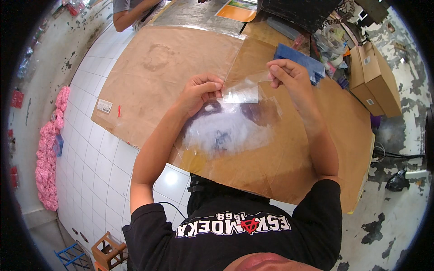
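Observation:
My left hand (201, 92) and my right hand (289, 77) both pinch the top edge of a clear plastic bag (235, 122) and hold it up above a large sheet of brown cardboard (158, 77). The bag hangs between my hands, shiny and see-through, with a pale and dark shape showing inside it. Its upper flap is folded between my fingertips. A flat blue thing (300, 61) lies on the cardboard just beyond my right hand.
Brown cardboard boxes (375, 79) stand at the right. A heap of pink items (47, 153) lies on the white tiled floor at the left. Another person's arm (131, 13) shows at the top. A small wooden stool (106, 250) stands at the lower left.

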The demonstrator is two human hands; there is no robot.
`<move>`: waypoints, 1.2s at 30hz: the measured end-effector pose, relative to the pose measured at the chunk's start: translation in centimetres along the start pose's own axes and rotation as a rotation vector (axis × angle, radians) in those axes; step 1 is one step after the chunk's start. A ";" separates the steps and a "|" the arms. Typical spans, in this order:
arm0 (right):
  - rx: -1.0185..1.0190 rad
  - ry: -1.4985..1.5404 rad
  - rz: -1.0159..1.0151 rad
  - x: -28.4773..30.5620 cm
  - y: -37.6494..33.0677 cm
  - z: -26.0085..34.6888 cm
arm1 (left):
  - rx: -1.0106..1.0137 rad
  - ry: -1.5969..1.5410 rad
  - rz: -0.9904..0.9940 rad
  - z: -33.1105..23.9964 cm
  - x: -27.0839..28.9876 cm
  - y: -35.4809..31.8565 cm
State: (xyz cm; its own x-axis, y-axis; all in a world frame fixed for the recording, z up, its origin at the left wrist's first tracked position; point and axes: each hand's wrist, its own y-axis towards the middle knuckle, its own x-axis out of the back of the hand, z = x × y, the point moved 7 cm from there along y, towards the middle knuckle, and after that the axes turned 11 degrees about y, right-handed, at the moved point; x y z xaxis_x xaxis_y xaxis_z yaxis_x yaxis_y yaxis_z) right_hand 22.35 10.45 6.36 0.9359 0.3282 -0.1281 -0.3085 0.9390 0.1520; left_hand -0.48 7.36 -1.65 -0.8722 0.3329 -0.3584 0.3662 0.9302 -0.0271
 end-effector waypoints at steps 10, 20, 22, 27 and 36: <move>0.104 0.084 -0.136 2.4 0.1 1.5 | -0.013 0.093 -0.200 0.4 2.6 0.5; -0.071 0.058 -0.068 0.7 -0.2 -0.1 | -0.142 0.051 -0.113 -3.9 -0.4 -1.0; -0.104 0.060 -0.034 -0.4 -0.5 -0.6 | -0.172 0.351 -0.234 -4.9 -0.1 -1.6; -0.126 0.008 0.028 -3.5 -0.2 -1.5 | -0.114 0.553 -0.384 -5.0 1.7 -4.3; -0.387 -0.189 0.130 -8.9 5.5 -7.9 | 0.126 0.633 -0.654 -4.7 8.2 -7.7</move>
State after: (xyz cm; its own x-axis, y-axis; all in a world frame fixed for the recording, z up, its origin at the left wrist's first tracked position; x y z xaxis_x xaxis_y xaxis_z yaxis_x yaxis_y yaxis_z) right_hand 10.94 13.49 0.64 0.8885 0.4556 0.0543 -0.4333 0.8721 -0.2273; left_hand -12.01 3.62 -0.05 -0.9193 -0.1964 0.3411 -0.2626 0.9516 -0.1597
